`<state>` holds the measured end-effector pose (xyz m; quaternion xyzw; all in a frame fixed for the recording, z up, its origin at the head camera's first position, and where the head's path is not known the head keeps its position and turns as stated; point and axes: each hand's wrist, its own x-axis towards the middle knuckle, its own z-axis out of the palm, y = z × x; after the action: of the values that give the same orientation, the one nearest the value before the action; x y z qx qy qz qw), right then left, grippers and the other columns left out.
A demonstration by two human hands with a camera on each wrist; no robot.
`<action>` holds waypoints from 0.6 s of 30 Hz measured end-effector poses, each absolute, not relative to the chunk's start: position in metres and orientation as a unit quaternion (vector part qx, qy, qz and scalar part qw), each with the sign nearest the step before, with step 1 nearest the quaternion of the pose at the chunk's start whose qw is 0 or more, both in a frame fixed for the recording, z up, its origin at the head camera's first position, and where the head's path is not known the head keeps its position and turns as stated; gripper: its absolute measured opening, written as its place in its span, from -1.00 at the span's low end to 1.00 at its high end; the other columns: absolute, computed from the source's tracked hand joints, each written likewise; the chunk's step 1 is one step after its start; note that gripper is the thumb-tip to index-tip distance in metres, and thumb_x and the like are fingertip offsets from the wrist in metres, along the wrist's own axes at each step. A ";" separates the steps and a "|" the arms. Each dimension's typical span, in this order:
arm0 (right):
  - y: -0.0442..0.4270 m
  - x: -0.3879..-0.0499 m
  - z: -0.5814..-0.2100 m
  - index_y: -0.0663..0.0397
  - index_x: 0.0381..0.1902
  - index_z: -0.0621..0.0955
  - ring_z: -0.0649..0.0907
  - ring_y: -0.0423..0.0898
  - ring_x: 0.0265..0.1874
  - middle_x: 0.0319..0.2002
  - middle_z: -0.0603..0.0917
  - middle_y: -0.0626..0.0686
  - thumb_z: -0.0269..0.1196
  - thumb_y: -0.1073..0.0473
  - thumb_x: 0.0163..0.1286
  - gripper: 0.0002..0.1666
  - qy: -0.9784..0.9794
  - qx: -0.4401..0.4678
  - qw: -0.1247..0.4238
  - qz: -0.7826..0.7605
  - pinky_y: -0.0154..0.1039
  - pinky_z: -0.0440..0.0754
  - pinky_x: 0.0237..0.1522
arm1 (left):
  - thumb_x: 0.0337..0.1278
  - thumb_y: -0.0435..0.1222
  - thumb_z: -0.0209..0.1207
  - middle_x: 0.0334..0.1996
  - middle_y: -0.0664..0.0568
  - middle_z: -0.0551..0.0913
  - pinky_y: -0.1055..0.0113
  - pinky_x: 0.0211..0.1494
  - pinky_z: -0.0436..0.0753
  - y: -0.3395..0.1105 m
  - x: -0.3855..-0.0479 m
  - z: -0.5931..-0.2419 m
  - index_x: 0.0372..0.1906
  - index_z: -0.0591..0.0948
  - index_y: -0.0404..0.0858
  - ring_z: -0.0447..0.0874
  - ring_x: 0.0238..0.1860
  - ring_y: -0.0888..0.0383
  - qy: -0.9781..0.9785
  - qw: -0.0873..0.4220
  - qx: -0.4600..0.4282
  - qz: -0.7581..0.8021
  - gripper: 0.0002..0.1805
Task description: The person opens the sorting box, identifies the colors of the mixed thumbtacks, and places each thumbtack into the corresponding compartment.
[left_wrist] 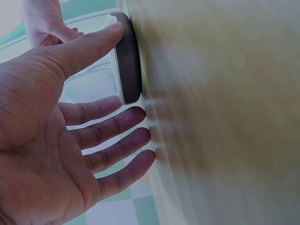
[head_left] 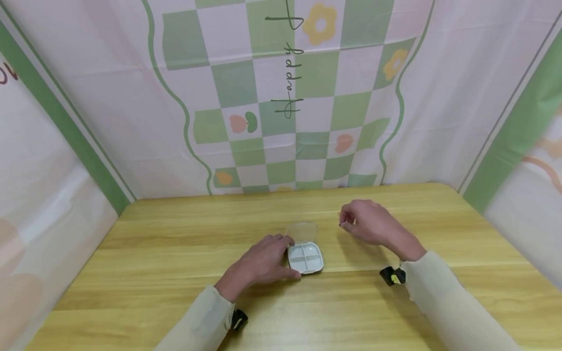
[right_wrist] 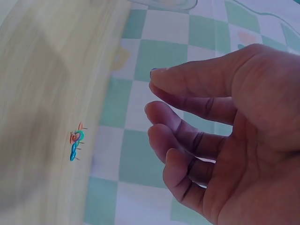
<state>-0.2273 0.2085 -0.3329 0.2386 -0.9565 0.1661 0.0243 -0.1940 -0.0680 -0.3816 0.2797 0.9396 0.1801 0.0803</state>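
A small white pill box [head_left: 306,258] with four-part dividers lies on the table, its clear lid [head_left: 303,232] flipped back. My left hand [head_left: 265,258] holds the box from the left, thumb at the near edge and index finger at the far edge. In the left wrist view the box's dark underside [left_wrist: 127,61] shows. To the right of the box, my right hand [head_left: 369,222] is above the table, thumb and index finger pinching a tiny dark-edged thumbtack [right_wrist: 153,71], mostly hidden. Several coloured thumbtacks [right_wrist: 76,140] lie on the table near that hand.
The wooden table [head_left: 153,253] ends at a patterned curtain [head_left: 281,165] along its far side. More cloth hangs at the left and right. A black wrist strap [head_left: 392,276] sits at the right cuff.
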 end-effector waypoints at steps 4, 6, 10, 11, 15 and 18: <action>0.206 -0.226 -0.333 0.00 -0.39 0.69 0.56 -0.17 -0.42 -0.45 0.60 -0.15 0.35 0.28 0.34 -0.90 -0.952 0.253 0.026 0.168 -0.10 0.54 -0.28 | 0.04 0.10 0.47 0.10 -0.03 0.62 0.16 0.16 0.55 -0.068 -0.194 -0.381 0.31 0.50 -0.26 0.55 0.07 0.05 0.940 0.081 0.279 0.181 -0.18; 0.205 -0.225 -0.333 -0.02 -0.38 0.69 0.54 -0.18 -0.43 -0.45 0.59 -0.16 0.35 0.27 0.35 -0.90 -0.949 0.266 0.031 0.168 -0.12 0.53 -0.30 | 0.04 0.10 0.47 0.10 -0.03 0.62 0.16 0.15 0.55 -0.068 -0.194 -0.381 0.31 0.50 -0.26 0.55 0.07 0.05 0.940 0.081 0.278 0.180 -0.18; 0.201 -0.223 -0.332 -0.05 -0.36 0.68 0.52 -0.20 -0.42 -0.43 0.56 -0.17 0.36 0.25 0.35 -0.90 -0.941 0.291 0.044 0.167 -0.15 0.50 -0.31 | 0.04 0.10 0.47 0.11 -0.03 0.62 0.16 0.16 0.55 -0.067 -0.194 -0.381 0.32 0.50 -0.26 0.55 0.08 0.05 0.941 0.083 0.276 0.178 -0.18; 0.200 -0.222 -0.332 -0.05 -0.36 0.68 0.52 -0.21 -0.42 -0.43 0.56 -0.18 0.36 0.25 0.35 -0.91 -0.940 0.296 0.046 0.166 -0.15 0.50 -0.31 | 0.04 0.11 0.47 0.11 -0.03 0.62 0.16 0.16 0.55 -0.067 -0.194 -0.381 0.32 0.50 -0.26 0.55 0.08 0.05 0.941 0.083 0.276 0.178 -0.17; 0.197 -0.220 -0.331 -0.07 -0.37 0.68 0.51 -0.23 -0.43 -0.43 0.54 -0.19 0.37 0.25 0.34 -0.89 -0.935 0.311 0.049 0.164 -0.17 0.49 -0.32 | 0.04 0.11 0.47 0.10 -0.03 0.62 0.17 0.14 0.55 -0.068 -0.195 -0.382 0.33 0.49 -0.26 0.55 0.07 0.05 0.941 0.084 0.276 0.179 -0.17; 0.195 -0.219 -0.332 -0.07 -0.37 0.67 0.50 -0.25 -0.44 -0.45 0.54 -0.21 0.37 0.26 0.34 -0.88 -0.930 0.324 0.049 0.164 -0.20 0.50 -0.34 | 0.04 0.11 0.47 0.09 -0.03 0.62 0.18 0.13 0.56 -0.068 -0.196 -0.382 0.32 0.49 -0.26 0.55 0.05 0.06 0.940 0.083 0.277 0.180 -0.17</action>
<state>-0.2195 0.1952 -0.3317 0.3239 -0.9305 0.1643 0.0486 -0.1956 -0.0679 -0.3823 0.2772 0.9402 0.1796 0.0832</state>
